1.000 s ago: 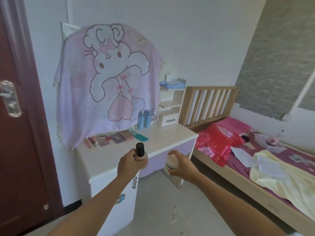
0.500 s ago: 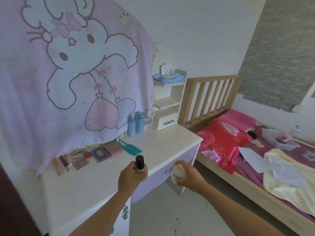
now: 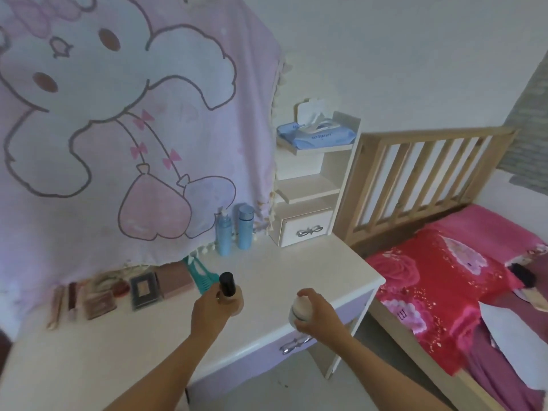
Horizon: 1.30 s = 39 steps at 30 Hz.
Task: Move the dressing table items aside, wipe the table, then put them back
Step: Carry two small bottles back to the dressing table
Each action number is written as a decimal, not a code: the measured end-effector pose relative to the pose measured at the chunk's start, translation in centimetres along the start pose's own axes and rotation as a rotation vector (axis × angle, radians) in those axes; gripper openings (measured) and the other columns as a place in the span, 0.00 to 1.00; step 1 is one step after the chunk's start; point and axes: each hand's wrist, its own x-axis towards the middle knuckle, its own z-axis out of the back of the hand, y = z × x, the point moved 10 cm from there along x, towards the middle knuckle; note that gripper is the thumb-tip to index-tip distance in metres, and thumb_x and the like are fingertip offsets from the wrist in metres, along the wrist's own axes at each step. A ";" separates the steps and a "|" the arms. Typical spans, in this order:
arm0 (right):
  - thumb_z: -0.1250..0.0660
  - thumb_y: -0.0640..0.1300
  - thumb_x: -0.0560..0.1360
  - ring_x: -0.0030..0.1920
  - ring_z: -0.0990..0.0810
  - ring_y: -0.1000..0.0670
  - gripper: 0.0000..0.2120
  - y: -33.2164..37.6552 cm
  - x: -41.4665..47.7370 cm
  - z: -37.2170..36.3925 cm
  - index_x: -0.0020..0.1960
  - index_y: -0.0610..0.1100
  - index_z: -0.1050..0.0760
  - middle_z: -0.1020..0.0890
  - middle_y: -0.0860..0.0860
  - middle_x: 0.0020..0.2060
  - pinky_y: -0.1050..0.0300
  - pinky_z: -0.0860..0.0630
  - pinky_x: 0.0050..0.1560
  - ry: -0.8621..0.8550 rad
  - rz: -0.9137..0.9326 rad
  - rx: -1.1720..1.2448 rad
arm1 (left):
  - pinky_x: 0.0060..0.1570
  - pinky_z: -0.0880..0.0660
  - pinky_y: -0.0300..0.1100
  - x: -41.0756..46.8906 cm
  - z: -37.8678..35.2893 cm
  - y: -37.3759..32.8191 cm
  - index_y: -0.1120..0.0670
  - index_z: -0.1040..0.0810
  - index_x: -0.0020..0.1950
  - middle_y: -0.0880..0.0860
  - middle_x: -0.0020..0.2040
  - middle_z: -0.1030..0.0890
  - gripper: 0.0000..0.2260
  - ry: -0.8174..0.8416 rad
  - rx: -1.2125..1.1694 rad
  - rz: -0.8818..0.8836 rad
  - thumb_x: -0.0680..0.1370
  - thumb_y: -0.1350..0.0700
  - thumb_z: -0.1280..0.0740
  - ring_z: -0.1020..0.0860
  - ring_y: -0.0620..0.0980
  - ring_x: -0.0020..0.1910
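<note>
As L hand (image 3: 210, 315) grips bottle (image 3: 227, 284) & R hand (image 3: 320, 317) jar (image 3: 300, 308), bottle stands cap-up.

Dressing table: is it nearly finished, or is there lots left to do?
Probably nearly finished: palettes, a comb and two blue bottles line the back of the table, and no cloth shows; whether it was wiped, I cannot tell. In hand: the left hand holds a black-capped bottle, the right hand a white jar, both at the table's front. Left: set those two down.
</note>
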 end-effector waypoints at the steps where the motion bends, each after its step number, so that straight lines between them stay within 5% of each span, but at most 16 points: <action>1: 0.32 0.43 0.70 0.53 0.27 0.47 0.25 -0.3 1.1 -0.5 0.64 0.47 0.35 0.28 0.46 0.55 0.62 0.35 0.45 0.022 0.005 -0.006 | 0.49 0.25 0.48 0.7 -0.2 0.5 0.46 0.28 0.47 0.51 0.43 0.21 0.12 -0.014 -0.002 0.019 0.71 0.59 0.28 0.24 0.52 0.43; 6: 0.31 0.44 0.66 0.56 0.27 0.46 0.27 -0.5 7.3 -2.3 0.64 0.47 0.34 0.31 0.51 0.49 0.64 0.37 0.46 0.054 0.020 0.005 | 0.47 0.26 0.47 5.9 -0.7 1.3 0.44 0.29 0.40 0.47 0.38 0.23 0.11 -0.052 -0.012 0.067 0.70 0.56 0.28 0.25 0.51 0.39; 13: 0.33 0.48 0.63 0.57 0.28 0.46 0.32 1.2 18.0 -6.1 0.66 0.48 0.36 0.27 0.49 0.58 0.63 0.36 0.49 0.146 0.036 -0.056 | 0.37 0.30 0.35 15.7 -1.7 2.5 0.46 0.30 0.43 0.45 0.36 0.25 0.08 -0.102 0.013 0.049 0.74 0.54 0.31 0.28 0.43 0.35; 17: 0.30 0.42 0.67 0.58 0.28 0.46 0.29 1.9 23.2 -7.7 0.65 0.47 0.35 0.27 0.49 0.59 0.62 0.34 0.53 0.156 0.020 -0.036 | 0.39 0.28 0.41 19.5 -2.9 4.0 0.44 0.31 0.39 0.46 0.37 0.24 0.06 -0.086 -0.058 0.126 0.68 0.48 0.34 0.26 0.47 0.37; 22: 0.31 0.41 0.67 0.58 0.29 0.45 0.28 1.0 26.8 -9.7 0.65 0.46 0.36 0.28 0.46 0.58 0.59 0.31 0.55 0.207 -0.026 -0.045 | 0.35 0.37 0.43 21.8 -2.5 5.4 0.52 0.37 0.30 0.48 0.26 0.35 0.15 -0.273 -0.003 0.209 0.72 0.57 0.32 0.35 0.50 0.28; 29: 0.31 0.41 0.68 0.58 0.29 0.45 0.28 1.3 30.1 -11.7 0.65 0.46 0.36 0.28 0.46 0.57 0.59 0.30 0.55 0.243 0.026 -0.065 | 0.42 0.30 0.43 23.3 -3.1 7.6 0.52 0.29 0.40 0.54 0.37 0.23 0.08 -0.200 0.126 0.290 0.75 0.51 0.35 0.22 0.57 0.42; 39: 0.32 0.42 0.70 0.59 0.30 0.45 0.27 1.0 31.5 -13.3 0.66 0.45 0.38 0.29 0.45 0.58 0.58 0.31 0.56 0.344 0.099 -0.028 | 0.44 0.29 0.44 22.7 -3.1 7.5 0.53 0.27 0.42 0.54 0.39 0.22 0.05 -0.339 0.043 0.341 0.74 0.55 0.32 0.25 0.54 0.40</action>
